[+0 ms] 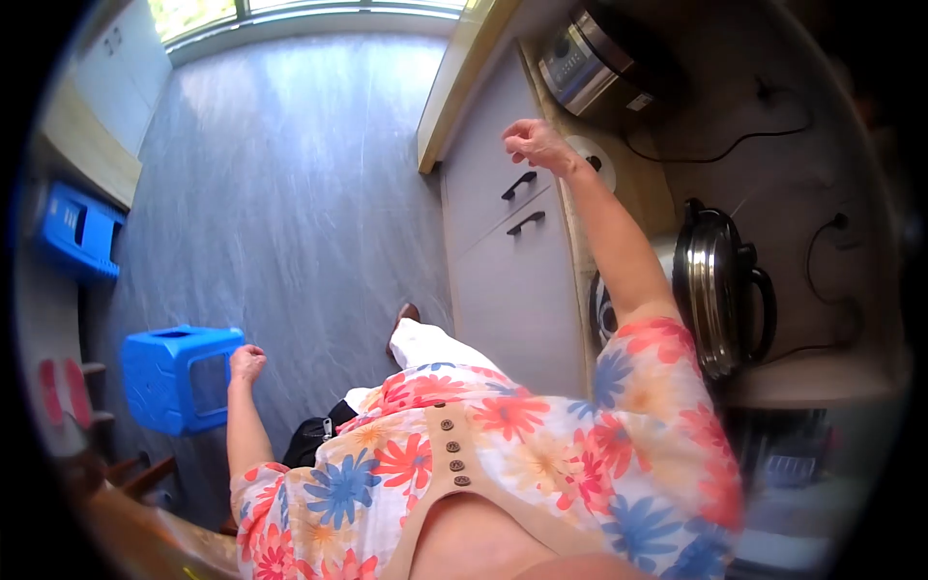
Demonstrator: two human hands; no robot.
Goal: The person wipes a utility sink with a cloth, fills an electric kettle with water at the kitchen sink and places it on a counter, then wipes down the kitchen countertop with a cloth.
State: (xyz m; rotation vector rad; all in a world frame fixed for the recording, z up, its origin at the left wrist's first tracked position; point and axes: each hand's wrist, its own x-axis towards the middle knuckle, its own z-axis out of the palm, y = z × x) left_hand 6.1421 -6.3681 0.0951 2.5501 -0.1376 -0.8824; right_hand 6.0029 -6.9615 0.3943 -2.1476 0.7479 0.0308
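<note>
My left hand (247, 362) is curled into a loose fist beside the right edge of a blue plastic stool (159, 387); nothing shows in it. My right hand (536, 143) is raised with its fingers bent inward, above the edge of the counter and near the grey cabinet door (493, 135). No object is visible in its fingers. A white roll (597, 159) lies partly behind the right wrist. The right forearm passes in front of the counter, close to a shiny electric cooker (710, 290).
A silver and black appliance (585, 68) stands on the counter (633, 193), with cords along the wall. Two black handles mark the cabinet. Another blue stool (82, 232) and pink slippers (65, 391) are at the left. A wooden panel edge (440, 106) juts out ahead.
</note>
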